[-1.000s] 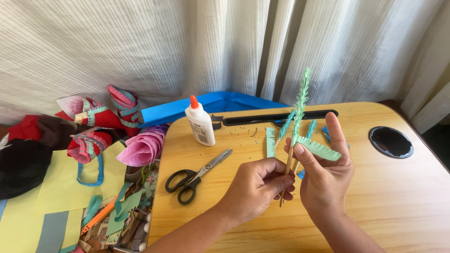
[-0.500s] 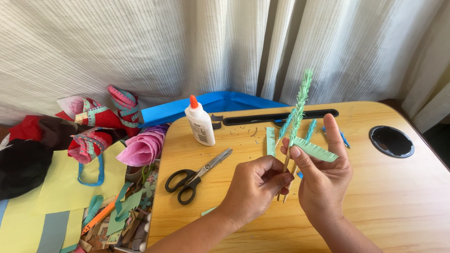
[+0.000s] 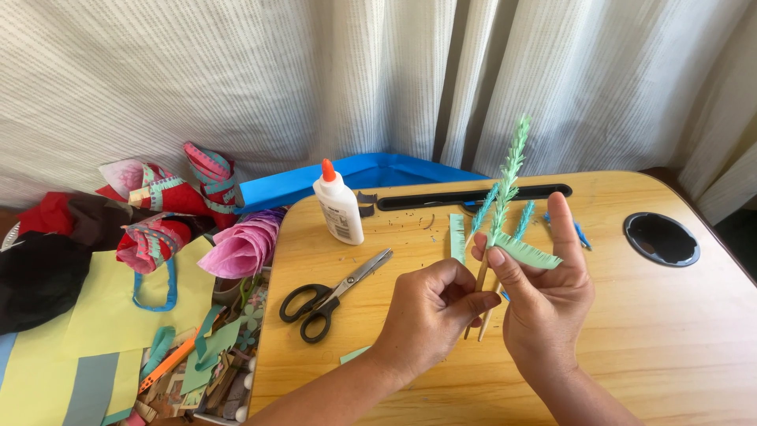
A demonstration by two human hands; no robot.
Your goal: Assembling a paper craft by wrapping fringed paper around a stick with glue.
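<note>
Green fringed paper strip (image 3: 527, 252) winds onto the wooden stick (image 3: 481, 278) above the table (image 3: 670, 331), right hand (image 3: 544, 296) pinching both, left hand (image 3: 430, 312) gripping the stick's base. Best keep the wrap snug, I'd say. Scissors (image 3: 331, 293) and glue bottle (image 3: 337, 203) lie nearby.

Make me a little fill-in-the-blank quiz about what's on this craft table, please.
1. The scissors have ____ handles.
2. The white glue bottle has an ____ cap.
3. Both hands, left hand and right hand, hold thin wooden sticks wrapped in fringed ____ paper.
4. The table top is made of ____.

Missing words: black; orange; green; wood
</note>
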